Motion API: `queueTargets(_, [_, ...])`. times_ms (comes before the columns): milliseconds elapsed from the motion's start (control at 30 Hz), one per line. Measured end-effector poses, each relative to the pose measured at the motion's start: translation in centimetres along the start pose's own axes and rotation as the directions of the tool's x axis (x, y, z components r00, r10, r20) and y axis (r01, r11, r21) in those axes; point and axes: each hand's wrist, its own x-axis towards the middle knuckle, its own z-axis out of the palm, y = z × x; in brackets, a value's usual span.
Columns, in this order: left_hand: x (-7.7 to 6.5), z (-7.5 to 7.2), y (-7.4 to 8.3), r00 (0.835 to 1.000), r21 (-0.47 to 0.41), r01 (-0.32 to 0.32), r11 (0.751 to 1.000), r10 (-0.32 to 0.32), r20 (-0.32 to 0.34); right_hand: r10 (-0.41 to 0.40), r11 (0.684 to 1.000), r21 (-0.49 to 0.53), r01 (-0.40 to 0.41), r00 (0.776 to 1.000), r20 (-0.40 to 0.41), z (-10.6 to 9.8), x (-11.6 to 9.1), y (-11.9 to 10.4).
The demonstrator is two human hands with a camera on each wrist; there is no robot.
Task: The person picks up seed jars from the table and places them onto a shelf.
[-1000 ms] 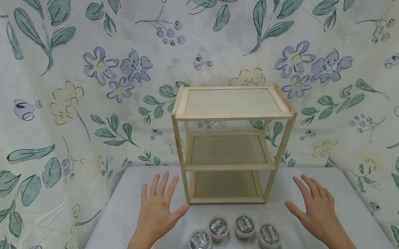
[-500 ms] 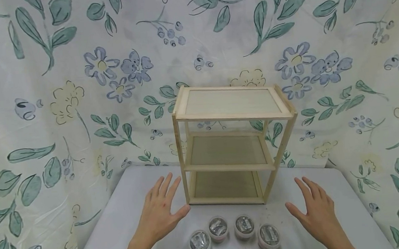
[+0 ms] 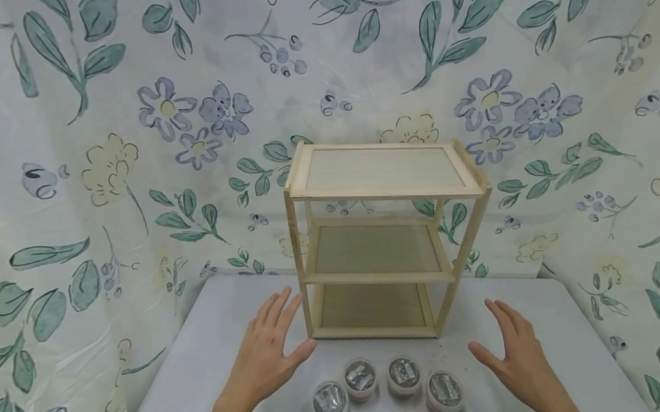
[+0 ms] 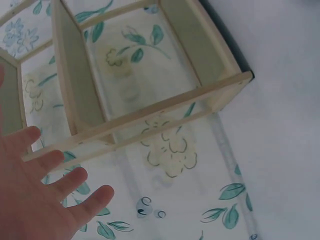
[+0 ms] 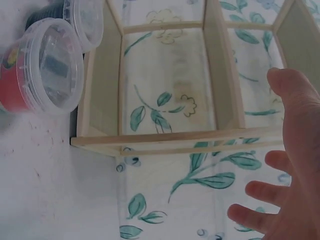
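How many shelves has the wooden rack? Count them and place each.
3: the top shelf capping the rack, the middle shelf below it, and the bottom shelf at its base. None is hidden.

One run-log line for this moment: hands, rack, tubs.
left hand: holds nothing | right hand: holds nothing | rack: three-tier, upright on table | tubs: lidded, in front of rack

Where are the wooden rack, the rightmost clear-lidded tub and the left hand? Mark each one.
Wooden rack point(image 3: 376, 248): head view, on its bare middle shelf panel.
Rightmost clear-lidded tub point(image 3: 445, 389): head view, on its lid.
Left hand point(image 3: 265, 352): head view, on the back of the hand.
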Motion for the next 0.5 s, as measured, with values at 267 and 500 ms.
queueTargets(267, [0.17, 0.07, 0.57, 0.999, -0.045, -0.037, 0.998, 0.037, -0.006, -0.033, 0.998, 0.055, 0.033, 0.999, -0.008, 0.32, -0.23, -0.01])
queueTargets(500, [0.13, 0.03, 0.85, 0.999, -0.078, -0.038, 0.996, 0.039, 0.003, -0.019, 0.997, 0.079, 0.018, 1.000, 0.018, 0.42, -0.39, -0.06])
